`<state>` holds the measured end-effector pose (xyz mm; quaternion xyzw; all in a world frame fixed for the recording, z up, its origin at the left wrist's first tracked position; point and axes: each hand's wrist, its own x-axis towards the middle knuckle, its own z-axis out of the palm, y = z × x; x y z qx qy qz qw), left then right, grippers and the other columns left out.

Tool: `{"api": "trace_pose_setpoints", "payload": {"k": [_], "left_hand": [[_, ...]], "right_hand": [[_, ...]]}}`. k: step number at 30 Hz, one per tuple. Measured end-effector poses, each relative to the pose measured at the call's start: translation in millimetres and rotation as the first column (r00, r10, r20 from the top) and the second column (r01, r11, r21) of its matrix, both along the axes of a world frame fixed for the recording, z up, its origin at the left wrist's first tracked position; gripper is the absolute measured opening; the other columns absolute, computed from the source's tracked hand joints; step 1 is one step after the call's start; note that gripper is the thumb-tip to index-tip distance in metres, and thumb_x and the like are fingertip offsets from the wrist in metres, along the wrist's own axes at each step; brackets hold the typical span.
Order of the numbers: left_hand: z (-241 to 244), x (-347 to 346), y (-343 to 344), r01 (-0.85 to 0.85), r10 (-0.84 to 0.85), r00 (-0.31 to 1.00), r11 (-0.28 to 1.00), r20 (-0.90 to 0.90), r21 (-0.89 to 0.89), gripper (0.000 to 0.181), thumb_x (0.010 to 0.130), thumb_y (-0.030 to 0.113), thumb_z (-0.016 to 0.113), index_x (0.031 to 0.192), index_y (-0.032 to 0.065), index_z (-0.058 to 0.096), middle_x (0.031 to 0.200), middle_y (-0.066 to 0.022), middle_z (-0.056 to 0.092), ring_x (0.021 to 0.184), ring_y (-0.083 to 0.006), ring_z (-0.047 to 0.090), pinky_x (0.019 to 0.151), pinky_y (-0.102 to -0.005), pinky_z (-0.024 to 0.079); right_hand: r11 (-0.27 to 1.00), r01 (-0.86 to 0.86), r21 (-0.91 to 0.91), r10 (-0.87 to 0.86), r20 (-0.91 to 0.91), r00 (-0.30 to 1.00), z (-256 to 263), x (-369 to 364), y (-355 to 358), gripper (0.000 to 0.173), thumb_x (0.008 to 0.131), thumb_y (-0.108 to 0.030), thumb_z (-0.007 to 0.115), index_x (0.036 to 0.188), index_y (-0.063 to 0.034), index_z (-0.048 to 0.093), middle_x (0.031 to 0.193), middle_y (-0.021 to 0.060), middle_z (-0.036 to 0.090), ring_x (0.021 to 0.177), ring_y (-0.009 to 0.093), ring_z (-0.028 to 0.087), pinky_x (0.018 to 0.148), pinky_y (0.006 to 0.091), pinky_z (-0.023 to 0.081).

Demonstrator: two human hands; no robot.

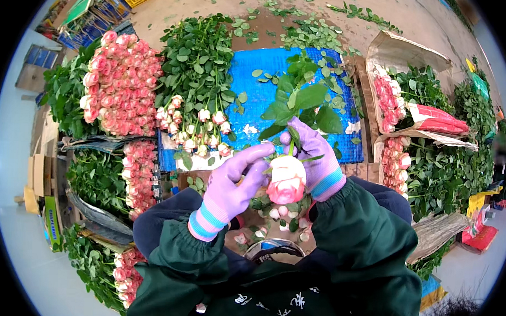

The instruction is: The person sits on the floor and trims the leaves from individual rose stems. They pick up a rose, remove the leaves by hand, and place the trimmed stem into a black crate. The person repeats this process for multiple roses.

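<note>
A pink-and-white rose (287, 178) hangs bloom-down in front of me, its leafy stem (292, 102) pointing away. My right hand (314, 150), in a lilac knit glove with a blue-striped cuff, is shut on the stem just behind the bloom. Close by on the left side of the bloom is my left hand (235, 174), gloved alike. Its fingers are bent and apart, with nothing visible between them. Below the stem, a blue plastic-covered work surface (256, 73) carries loose leaves.
Cut roses (195, 130) lie on the surface's left, stems pointing away. Beyond them stands a large block of pink roses (125, 84). Wrapped rose bundles (393, 105) line the right side. Fallen petals (282, 212) lie between my knees; cut leaves (313, 33) litter the floor ahead.
</note>
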<state>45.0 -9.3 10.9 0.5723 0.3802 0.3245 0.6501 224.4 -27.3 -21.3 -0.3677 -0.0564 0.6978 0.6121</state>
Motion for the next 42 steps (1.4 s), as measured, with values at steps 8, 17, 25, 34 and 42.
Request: {"api": "trace_pose_setpoints", "payload": {"k": [8,17,25,34,42], "left_hand": [[-9.2,6.9,2.0,0.064,-0.045,0.998,0.762,-0.046,0.645,0.060,0.078,0.013,0.071,0.132,0.0005,0.047,0.106,-0.0174,0.067,0.075,-0.0329,0.067,0.067,-0.0340,0.052],[7.7,7.7,-4.7,0.506,-0.333,0.862,0.609,-0.382,0.611,0.061,0.075,0.012,0.067,0.133,-0.0004,0.050,0.104,-0.0156,0.066,0.079,-0.0327,0.064,0.070,-0.0396,0.048],[-15.9,16.3,-18.3,0.676,-0.464,0.736,0.491,-0.492,0.549,0.050,0.083,0.012,0.058,0.133,0.0126,0.052,0.066,-0.0135,0.057,0.063,-0.0335,0.059,0.057,-0.0437,0.045],[-71.4,1.4,-30.6,0.891,-0.375,0.418,0.348,-0.827,0.292,0.047,0.093,0.033,0.050,0.135,0.0133,0.046,0.073,-0.0135,0.063,0.069,-0.0358,0.061,0.063,-0.0482,0.047],[-61.1,-11.8,-35.7,0.895,-0.381,0.365,0.394,-0.850,0.208,0.029,0.087,0.026,0.055,0.110,0.0082,0.058,0.074,-0.0128,0.064,0.070,-0.0343,0.064,0.061,-0.0455,0.048]], "right_hand": [[0.999,0.028,0.047,-0.025,-0.062,0.998,-7.0,-11.2,2.4,0.027,0.097,-0.015,0.053,0.120,-0.0009,0.057,0.098,0.0052,0.064,0.083,0.014,0.063,0.075,0.0287,0.054],[0.966,-0.226,0.123,0.187,0.266,0.945,10.1,13.2,-2.8,0.040,0.097,-0.027,0.057,0.133,-0.0091,0.052,0.087,0.0004,0.061,0.056,0.002,0.045,0.046,0.0181,0.035],[0.914,-0.405,-0.026,0.344,0.578,0.740,-0.7,32.0,-18.5,0.029,0.088,-0.014,0.065,0.116,-0.0073,0.060,0.075,0.0011,0.061,0.047,0.003,0.045,0.040,0.0223,0.029],[0.910,-0.350,-0.222,0.122,0.950,-0.286,-154.6,66.7,-83.3,0.031,0.084,-0.023,0.063,0.114,-0.0145,0.063,0.088,0.0079,0.068,0.077,0.028,0.066,0.066,0.0406,0.052],[0.800,-0.412,-0.437,0.080,0.757,-0.648,-109.9,68.4,-92.7,0.042,0.076,-0.011,0.063,0.117,-0.0191,0.057,0.088,0.0098,0.067,0.080,0.032,0.065,0.068,0.0449,0.050]]}}
